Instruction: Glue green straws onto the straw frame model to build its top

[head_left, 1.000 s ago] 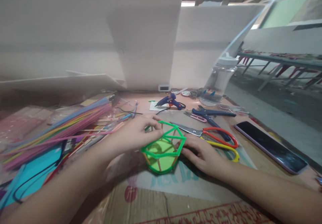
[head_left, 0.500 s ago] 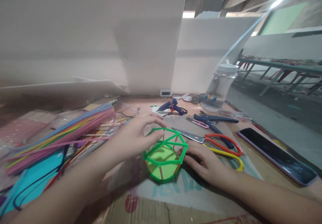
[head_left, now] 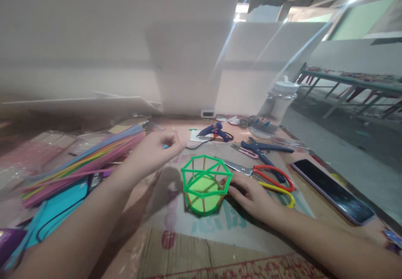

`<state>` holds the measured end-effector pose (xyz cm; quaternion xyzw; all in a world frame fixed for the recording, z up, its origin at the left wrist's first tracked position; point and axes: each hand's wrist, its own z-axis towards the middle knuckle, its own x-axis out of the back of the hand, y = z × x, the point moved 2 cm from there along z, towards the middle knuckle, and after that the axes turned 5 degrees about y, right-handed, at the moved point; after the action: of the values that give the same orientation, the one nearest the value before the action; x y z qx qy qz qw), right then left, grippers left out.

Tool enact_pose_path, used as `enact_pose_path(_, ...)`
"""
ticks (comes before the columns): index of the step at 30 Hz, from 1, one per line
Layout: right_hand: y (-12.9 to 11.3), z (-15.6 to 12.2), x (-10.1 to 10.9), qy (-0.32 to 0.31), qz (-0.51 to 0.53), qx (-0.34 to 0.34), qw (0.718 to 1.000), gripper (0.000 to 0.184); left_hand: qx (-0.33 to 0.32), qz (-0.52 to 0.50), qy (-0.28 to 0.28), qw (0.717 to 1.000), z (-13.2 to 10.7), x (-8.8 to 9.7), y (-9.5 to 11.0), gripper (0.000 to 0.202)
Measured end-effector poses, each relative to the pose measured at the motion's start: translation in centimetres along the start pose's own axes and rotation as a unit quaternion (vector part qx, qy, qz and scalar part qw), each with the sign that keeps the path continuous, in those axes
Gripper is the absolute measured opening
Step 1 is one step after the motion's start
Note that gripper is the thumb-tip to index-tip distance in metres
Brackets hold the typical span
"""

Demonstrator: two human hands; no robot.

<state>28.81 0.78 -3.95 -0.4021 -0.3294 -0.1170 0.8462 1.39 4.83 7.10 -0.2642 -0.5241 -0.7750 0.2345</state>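
Observation:
A small drum-shaped frame stands on the sheet in front of me. Its top and bottom rims are bright green, thin brown sticks join them, and its base is light green. Two green bars cross over the open top. My right hand grips the frame's right side with thumb and fingers, some fingertips hidden behind it. Up and to the left of the frame, apart from it, my left hand is closed in a pinch. A speck of blue shows at its fingers, too small to name.
Behind the frame lies a blue glue gun. To the right are scissors, blue pliers, a pink snipper, a phone and a clear bottle. Bundled coloured stems lie left. A white board stands behind.
My left hand has come away from the frame's top, moving left and up, and its fingers have curled into a pinch. The right hand stays on the frame. The view has shifted slightly.

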Motion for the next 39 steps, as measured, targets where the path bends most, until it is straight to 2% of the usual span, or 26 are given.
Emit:
enact_pose_path(5, 0.0, 0.2, 0.1, 0.000, -0.011, -0.025, 1.000, 0.017, -0.012, -0.049, -0.013, 0.999, 0.2, 0.3, -0.8, 0.019)
enact_pose_path(11, -0.3, 0.1, 0.3, -0.008, -0.006, -0.025, 1.000, 0.017, 0.010, 0.003, -0.033, 0.999, 0.5, 0.4, -1.3, 0.036)
enact_pose_path(17, -0.7, 0.2, 0.6, -0.019, -0.001, -0.029, 0.999, 0.016, 0.013, 0.047, -0.069, 0.996, 0.6, 0.2, -1.6, 0.039)
enact_pose_path(23, -0.8, 0.3, 0.7, -0.013, 0.023, -0.007, 1.000, 0.015, 0.015, 0.047, -0.164, 0.985, 0.1, -0.2, -1.3, 0.038)
enact_pose_path(27, -0.9, 0.1, 0.6, -0.016, 0.029, 0.018, 0.999, 0.013, 0.025, 0.014, -0.192, 0.981, -0.2, -0.8, -0.9, 0.034)
enact_pose_path(39, -0.9, -0.2, 0.5, -0.027, 0.031, 0.037, 0.998, 0.011, 0.020, 0.010, -0.194, 0.981, -0.3, -1.8, -1.5, 0.032)
